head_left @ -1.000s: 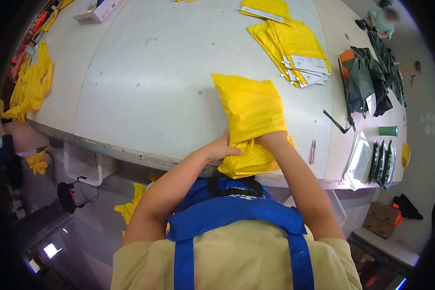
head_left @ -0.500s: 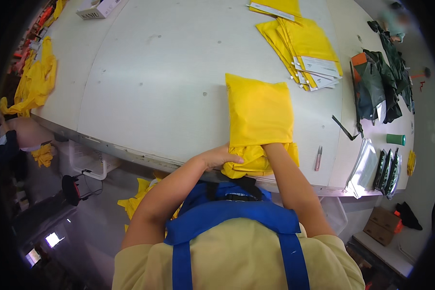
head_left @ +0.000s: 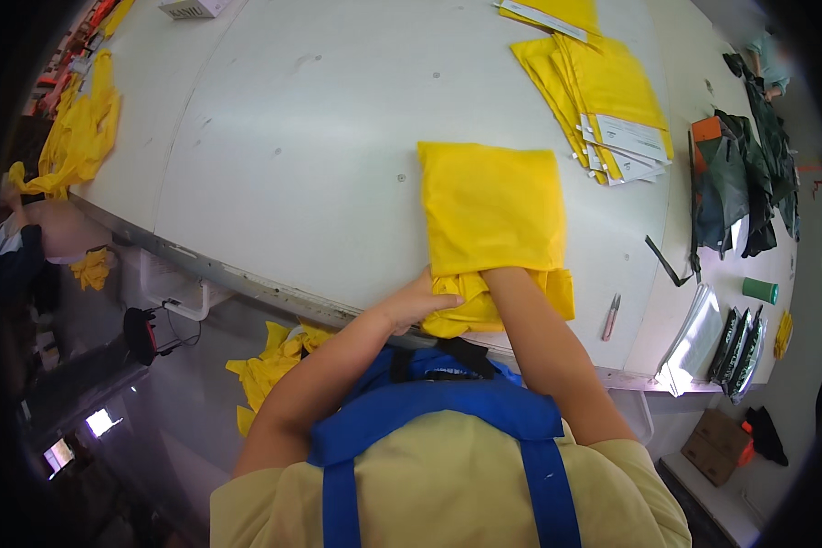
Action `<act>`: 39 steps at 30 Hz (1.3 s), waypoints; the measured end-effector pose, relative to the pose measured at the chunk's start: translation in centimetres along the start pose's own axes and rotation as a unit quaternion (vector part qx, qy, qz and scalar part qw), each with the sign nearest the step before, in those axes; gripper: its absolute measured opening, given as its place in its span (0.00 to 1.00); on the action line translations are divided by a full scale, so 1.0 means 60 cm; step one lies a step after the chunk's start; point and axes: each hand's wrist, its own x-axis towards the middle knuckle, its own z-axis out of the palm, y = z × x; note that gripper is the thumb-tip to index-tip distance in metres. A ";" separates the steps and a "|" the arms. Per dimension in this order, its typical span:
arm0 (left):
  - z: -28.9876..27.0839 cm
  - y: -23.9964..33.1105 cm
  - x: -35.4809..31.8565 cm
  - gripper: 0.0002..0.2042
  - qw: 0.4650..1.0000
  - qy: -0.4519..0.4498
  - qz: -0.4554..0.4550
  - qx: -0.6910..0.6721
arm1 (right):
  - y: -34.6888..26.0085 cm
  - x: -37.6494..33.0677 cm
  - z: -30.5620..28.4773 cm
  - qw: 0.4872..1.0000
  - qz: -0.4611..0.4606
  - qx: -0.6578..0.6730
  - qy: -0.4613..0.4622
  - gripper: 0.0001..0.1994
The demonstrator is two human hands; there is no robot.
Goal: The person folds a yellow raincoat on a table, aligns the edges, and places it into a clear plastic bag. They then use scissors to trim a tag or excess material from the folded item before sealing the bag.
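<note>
A square yellow fabric pouch [head_left: 493, 205] lies flat near the front edge of the table, directly before me. Bunched yellow cloth [head_left: 470, 315] spills from its near opening. My left hand [head_left: 414, 301] grips the cloth at the near left corner, thumb on top and fingers mostly hidden. My right forearm [head_left: 543, 338] runs into the opening. The right hand itself is covered by the pouch, so its fingers do not show.
Flat yellow pouches [head_left: 612, 78] with white labels are stacked at the far right. Small snips [head_left: 611, 318] lie right of my arm. Beyond them are clear plastic sleeves [head_left: 690, 338], dark packets [head_left: 738, 342], a green roll [head_left: 760, 290] and dark green fabric [head_left: 726, 187]. Yellow cloth [head_left: 279, 365] hangs below the table edge.
The pouch's far part looks wider and its far edge straighter. My right wrist has shifted slightly left within the opening. My left hand keeps its hold. The whole view has shifted a little.
</note>
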 end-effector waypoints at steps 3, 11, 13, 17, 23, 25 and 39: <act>-0.012 -0.027 0.006 0.38 0.998 0.030 0.049 -0.005 | 0.013 0.018 0.000 1.000 0.013 0.004 0.013 0.21; -0.017 -0.048 -0.006 0.41 0.996 0.072 0.026 0.040 | 0.100 -0.038 -0.046 0.996 0.088 -0.008 0.030 0.21; -0.011 -0.044 -0.004 0.41 0.997 0.053 0.037 0.037 | 0.090 -0.034 -0.034 0.995 0.093 -0.001 0.030 0.21; -0.009 -0.009 0.010 0.43 0.999 0.033 0.008 0.006 | 0.051 -0.103 -0.036 0.991 0.097 0.070 -0.058 0.21; 0.003 -0.024 0.015 0.46 0.993 0.083 0.025 0.077 | 0.130 -0.197 -0.198 0.907 0.297 0.295 -0.050 0.14; 0.007 -0.029 0.015 0.46 0.991 0.086 0.041 0.092 | 0.163 -0.201 -0.198 0.908 0.314 0.278 -0.008 0.19; 0.003 0.004 -0.002 0.42 0.911 0.116 0.067 0.389 | 0.121 -0.308 -0.116 0.868 0.373 0.320 0.071 0.10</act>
